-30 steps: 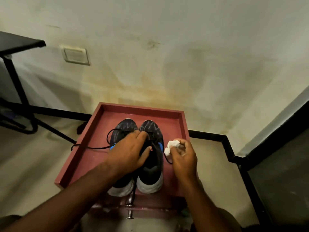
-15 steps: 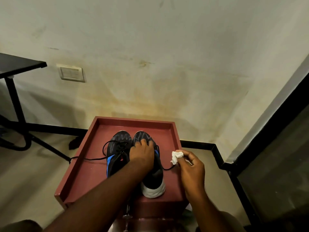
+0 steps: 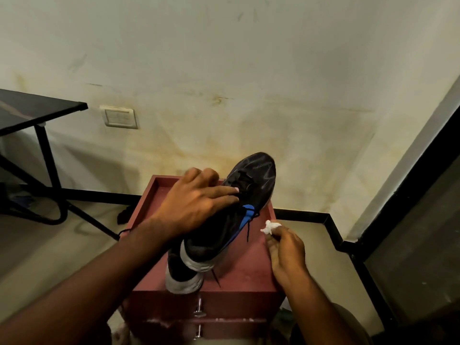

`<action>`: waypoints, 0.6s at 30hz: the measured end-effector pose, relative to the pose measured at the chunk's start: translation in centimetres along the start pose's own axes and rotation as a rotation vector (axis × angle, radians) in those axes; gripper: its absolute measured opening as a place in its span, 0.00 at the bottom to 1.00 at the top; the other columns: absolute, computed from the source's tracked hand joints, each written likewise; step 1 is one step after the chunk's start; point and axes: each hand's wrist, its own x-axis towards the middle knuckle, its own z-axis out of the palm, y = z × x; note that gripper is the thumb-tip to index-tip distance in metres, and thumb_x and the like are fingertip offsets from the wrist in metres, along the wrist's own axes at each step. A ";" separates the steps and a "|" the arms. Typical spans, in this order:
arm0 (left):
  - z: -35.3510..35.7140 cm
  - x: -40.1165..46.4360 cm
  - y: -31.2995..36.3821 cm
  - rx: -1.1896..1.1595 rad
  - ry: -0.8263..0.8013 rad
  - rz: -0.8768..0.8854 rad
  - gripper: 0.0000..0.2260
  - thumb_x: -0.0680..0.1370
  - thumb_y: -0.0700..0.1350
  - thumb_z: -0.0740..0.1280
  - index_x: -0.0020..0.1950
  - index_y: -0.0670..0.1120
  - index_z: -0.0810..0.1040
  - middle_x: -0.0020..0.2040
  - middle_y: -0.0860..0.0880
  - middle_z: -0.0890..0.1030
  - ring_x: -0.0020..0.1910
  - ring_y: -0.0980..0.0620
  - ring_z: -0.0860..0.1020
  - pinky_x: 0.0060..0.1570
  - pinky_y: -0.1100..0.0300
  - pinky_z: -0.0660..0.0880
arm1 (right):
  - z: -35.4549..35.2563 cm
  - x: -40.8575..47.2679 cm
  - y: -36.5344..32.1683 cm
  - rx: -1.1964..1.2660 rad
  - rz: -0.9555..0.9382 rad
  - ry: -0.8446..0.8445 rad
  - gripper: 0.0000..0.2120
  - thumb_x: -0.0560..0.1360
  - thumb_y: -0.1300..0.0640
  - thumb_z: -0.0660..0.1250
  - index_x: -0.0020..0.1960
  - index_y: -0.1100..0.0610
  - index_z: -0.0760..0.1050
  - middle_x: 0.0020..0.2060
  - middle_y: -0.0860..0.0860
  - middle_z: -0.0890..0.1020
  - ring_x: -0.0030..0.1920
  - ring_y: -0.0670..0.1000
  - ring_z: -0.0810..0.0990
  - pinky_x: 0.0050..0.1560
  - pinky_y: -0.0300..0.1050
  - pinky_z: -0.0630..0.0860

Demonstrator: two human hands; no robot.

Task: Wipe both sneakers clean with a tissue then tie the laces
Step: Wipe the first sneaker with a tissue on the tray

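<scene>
Red cabinet top point(image 3: 251, 265) sits at 6 o'clock of frame. Your left hand point(image 3: 196, 207) grips the raised sneaker point(image 3: 251, 195) over its lacing, toe pointing to 1 o'clock, clear of the top. Second sneaker point(image 3: 183, 277) rests below it at the near edge, mostly hidden. Your right hand point(image 3: 286, 250) pinches the wadded tissue point(image 3: 270, 226) at 3 o'clock of the shoe, not touching it. Laces hang loose; wiping looks barely begun, tying all left.

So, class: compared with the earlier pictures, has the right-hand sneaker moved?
Yes. The left hand has lifted the right-hand sneaker off the red tray, and its toe now rises past the tray's far rim, in front of the wall.
</scene>
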 end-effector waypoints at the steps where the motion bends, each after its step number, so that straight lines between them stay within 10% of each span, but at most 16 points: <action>1: -0.8 -0.6 -0.2 0.016 0.039 0.020 0.15 0.79 0.48 0.65 0.64 0.51 0.83 0.64 0.53 0.83 0.54 0.46 0.71 0.46 0.52 0.63 | 0.0 -0.6 -0.2 0.018 0.056 -0.041 0.09 0.78 0.67 0.66 0.57 0.69 0.80 0.58 0.65 0.83 0.49 0.57 0.84 0.49 0.45 0.81; 6: -2.0 -1.7 1.6 -0.059 0.123 0.034 0.11 0.83 0.40 0.67 0.64 0.44 0.83 0.60 0.45 0.83 0.43 0.45 0.76 0.39 0.49 0.70 | 0.4 -2.9 -0.1 -0.150 0.030 -0.458 0.40 0.70 0.33 0.75 0.62 0.68 0.79 0.60 0.70 0.80 0.56 0.65 0.80 0.61 0.56 0.76; 11: -0.2 -1.1 3.8 -0.193 0.118 -0.032 0.11 0.82 0.43 0.68 0.63 0.45 0.82 0.59 0.44 0.81 0.46 0.46 0.77 0.41 0.51 0.74 | 0.2 -3.7 -0.1 -0.289 -0.162 -0.596 0.16 0.73 0.47 0.75 0.56 0.54 0.85 0.57 0.60 0.86 0.63 0.62 0.83 0.65 0.54 0.80; 15: -0.5 -0.8 4.5 -0.404 -0.202 -0.513 0.24 0.73 0.46 0.76 0.66 0.52 0.71 0.67 0.51 0.70 0.55 0.49 0.79 0.48 0.55 0.81 | 0.1 -3.2 0.4 -0.350 -0.218 -0.416 0.25 0.68 0.42 0.79 0.58 0.56 0.84 0.53 0.58 0.87 0.58 0.62 0.85 0.61 0.57 0.81; 18: -2.7 -1.3 4.8 -0.770 -0.265 -1.051 0.14 0.74 0.53 0.76 0.53 0.49 0.77 0.50 0.52 0.82 0.41 0.51 0.82 0.41 0.58 0.81 | 0.2 -3.1 1.1 -0.345 -0.275 -0.382 0.24 0.72 0.50 0.76 0.64 0.61 0.79 0.55 0.57 0.87 0.59 0.59 0.85 0.60 0.53 0.82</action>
